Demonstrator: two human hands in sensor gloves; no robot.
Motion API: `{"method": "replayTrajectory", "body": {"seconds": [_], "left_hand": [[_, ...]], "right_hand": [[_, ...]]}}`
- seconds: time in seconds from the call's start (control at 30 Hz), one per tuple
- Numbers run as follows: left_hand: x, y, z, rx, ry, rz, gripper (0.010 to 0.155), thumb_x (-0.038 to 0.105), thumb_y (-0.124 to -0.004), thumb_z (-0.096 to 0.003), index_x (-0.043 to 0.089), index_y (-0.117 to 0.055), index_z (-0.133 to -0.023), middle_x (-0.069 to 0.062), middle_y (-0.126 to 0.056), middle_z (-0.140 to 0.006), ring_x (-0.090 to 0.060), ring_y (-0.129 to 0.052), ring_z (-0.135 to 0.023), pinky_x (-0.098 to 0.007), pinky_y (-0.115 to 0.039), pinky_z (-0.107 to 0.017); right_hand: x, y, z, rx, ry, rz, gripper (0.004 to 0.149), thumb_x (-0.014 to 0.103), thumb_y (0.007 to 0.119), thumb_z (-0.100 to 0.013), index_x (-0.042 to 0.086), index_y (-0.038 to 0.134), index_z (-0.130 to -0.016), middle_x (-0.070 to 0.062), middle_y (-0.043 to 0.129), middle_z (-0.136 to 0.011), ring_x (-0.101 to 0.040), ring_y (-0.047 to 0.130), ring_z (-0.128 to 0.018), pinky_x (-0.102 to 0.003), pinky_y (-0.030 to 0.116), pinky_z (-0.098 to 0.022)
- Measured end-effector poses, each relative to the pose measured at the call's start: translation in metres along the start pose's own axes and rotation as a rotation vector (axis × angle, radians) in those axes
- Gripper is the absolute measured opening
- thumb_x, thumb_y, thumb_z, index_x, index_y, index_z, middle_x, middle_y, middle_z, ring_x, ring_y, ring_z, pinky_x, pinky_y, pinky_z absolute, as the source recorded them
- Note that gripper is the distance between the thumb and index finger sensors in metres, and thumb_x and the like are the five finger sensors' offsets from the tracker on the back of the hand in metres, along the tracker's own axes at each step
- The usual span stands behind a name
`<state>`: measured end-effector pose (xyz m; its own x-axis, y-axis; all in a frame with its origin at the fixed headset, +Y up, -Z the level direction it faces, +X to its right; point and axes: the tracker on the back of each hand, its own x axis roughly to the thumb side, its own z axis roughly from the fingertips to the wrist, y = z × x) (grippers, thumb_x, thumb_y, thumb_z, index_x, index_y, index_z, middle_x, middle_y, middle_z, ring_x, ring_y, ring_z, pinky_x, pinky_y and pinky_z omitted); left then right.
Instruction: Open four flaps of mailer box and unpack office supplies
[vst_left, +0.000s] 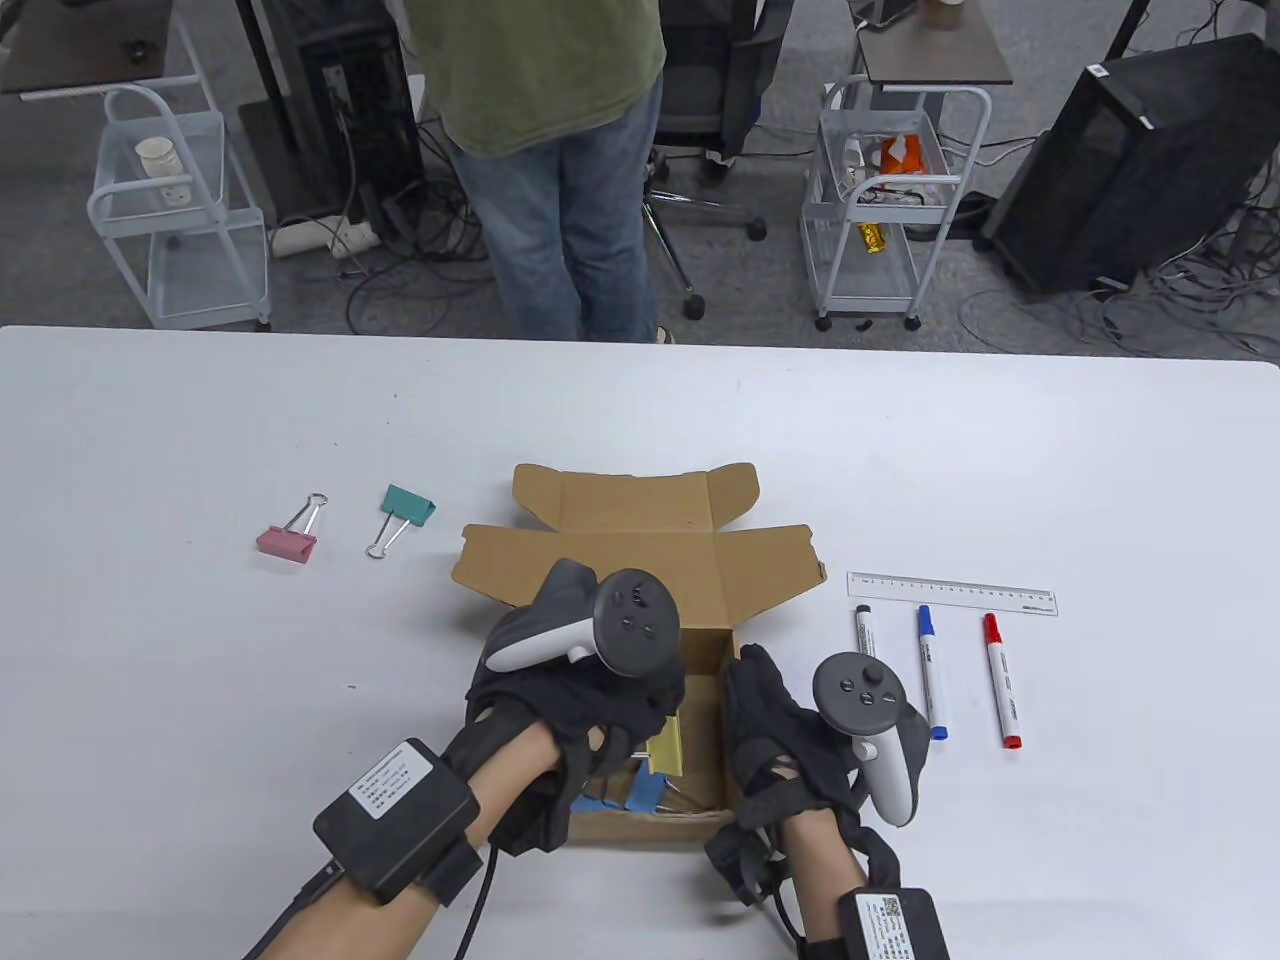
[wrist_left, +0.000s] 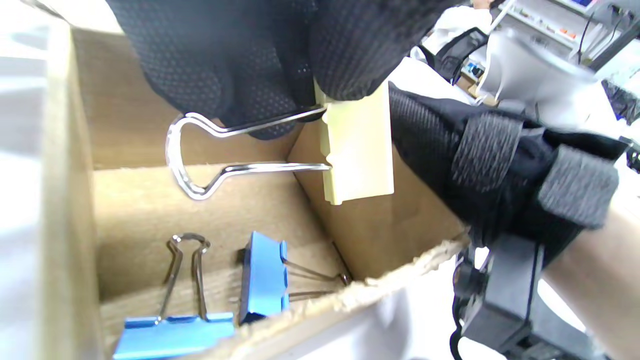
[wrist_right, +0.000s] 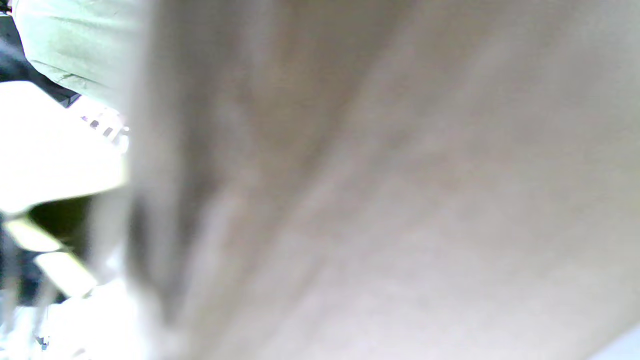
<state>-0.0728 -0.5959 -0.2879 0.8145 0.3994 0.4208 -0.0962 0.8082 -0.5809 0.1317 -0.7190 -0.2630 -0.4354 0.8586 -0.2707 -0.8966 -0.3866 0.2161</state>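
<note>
Pinching a yellow binder clip (wrist_left: 357, 150) inside the mailer box (vst_left: 640, 560), the left hand (vst_left: 575, 700) grips firmly. Right hand (vst_left: 790, 745) rests on the box's 3 o'clock wall; grip indeterminate. Two blue binder clips (wrist_left: 262, 285) lie below.

The mailer box (wrist_left: 380, 230) is plain matt brown cardboard, its cut rim fuzzy and rough; the yellow clip (wrist_left: 357, 150) looks like smooth painted metal with shiny wire handles. Gloves (wrist_left: 215, 55) are black dimpled knit cloth; the table (vst_left: 200, 700) is smooth matt white.
</note>
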Motion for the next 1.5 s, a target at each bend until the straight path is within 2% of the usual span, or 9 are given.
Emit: {"method": "replayTrajectory", "body": {"seconds": [0.23, 0.4, 0.57, 0.77, 1.17, 1.5], "left_hand": [[-0.033, 0.034, 0.035, 0.094, 0.034, 0.066, 0.045, 0.026, -0.083, -0.0555, 0.014, -0.069, -0.096, -0.014, -0.089, -0.095, -0.034, -0.103, -0.077, -0.049, -0.088, -0.06], [-0.087, 0.055, 0.064, 0.145, 0.146, 0.101, 0.045, 0.026, -0.083, -0.0556, 0.014, -0.069, -0.097, -0.014, -0.089, -0.095, -0.034, -0.103, -0.077, -0.05, -0.088, -0.06], [-0.143, 0.065, 0.084, 0.197, 0.257, 0.163, 0.045, 0.025, -0.083, -0.0559, 0.014, -0.069, -0.097, -0.015, -0.089, -0.095, -0.035, -0.102, -0.078, -0.05, -0.087, -0.06], [-0.205, 0.061, 0.095, 0.203, 0.366, 0.24, 0.044, 0.025, -0.083, -0.0562, 0.013, -0.069, -0.097, -0.015, -0.088, -0.095, -0.035, -0.102, -0.078, -0.05, -0.086, -0.061], [-0.311, 0.043, 0.112, 0.201, 0.568, 0.423, 0.044, 0.024, -0.082, -0.0573, 0.013, -0.068, -0.098, -0.016, -0.087, -0.096, -0.037, -0.1, -0.079, -0.052, -0.084, -0.062], [-0.375, 0.025, 0.125, 0.194, 0.707, 0.519, 0.044, 0.024, -0.08, -0.0585, 0.013, -0.066, -0.099, -0.017, -0.084, -0.098, -0.038, -0.096, -0.082, -0.052, -0.081, -0.065]], "right_hand": [[0.0, 0.0, 0.0, -0.001, 0.001, -0.003, 0.068, 0.043, 0.038, -0.065, -0.002, 0.03, -0.116, -0.039, 0.046, -0.118, -0.068, 0.062, -0.094, -0.074, 0.057, -0.068], [0.0, 0.0, 0.0, -0.004, 0.002, -0.003, 0.068, 0.043, 0.038, -0.065, -0.003, 0.03, -0.116, -0.039, 0.046, -0.118, -0.067, 0.063, -0.094, -0.074, 0.058, -0.068], [-0.001, 0.0, 0.0, -0.006, 0.002, 0.0, 0.068, 0.043, 0.038, -0.065, -0.002, 0.03, -0.116, -0.039, 0.046, -0.118, -0.067, 0.062, -0.094, -0.074, 0.058, -0.068], [-0.001, 0.0, 0.0, -0.011, 0.002, 0.004, 0.068, 0.043, 0.039, -0.065, -0.002, 0.03, -0.116, -0.039, 0.046, -0.118, -0.067, 0.063, -0.094, -0.074, 0.058, -0.068], [-0.001, 0.0, 0.001, -0.018, 0.002, 0.009, 0.068, 0.043, 0.039, -0.065, -0.002, 0.031, -0.116, -0.039, 0.046, -0.118, -0.067, 0.063, -0.094, -0.074, 0.058, -0.068], [-0.001, 0.0, 0.001, -0.022, 0.004, 0.012, 0.068, 0.043, 0.039, -0.065, -0.002, 0.031, -0.116, -0.039, 0.046, -0.118, -0.067, 0.063, -0.094, -0.073, 0.058, -0.068]]}}
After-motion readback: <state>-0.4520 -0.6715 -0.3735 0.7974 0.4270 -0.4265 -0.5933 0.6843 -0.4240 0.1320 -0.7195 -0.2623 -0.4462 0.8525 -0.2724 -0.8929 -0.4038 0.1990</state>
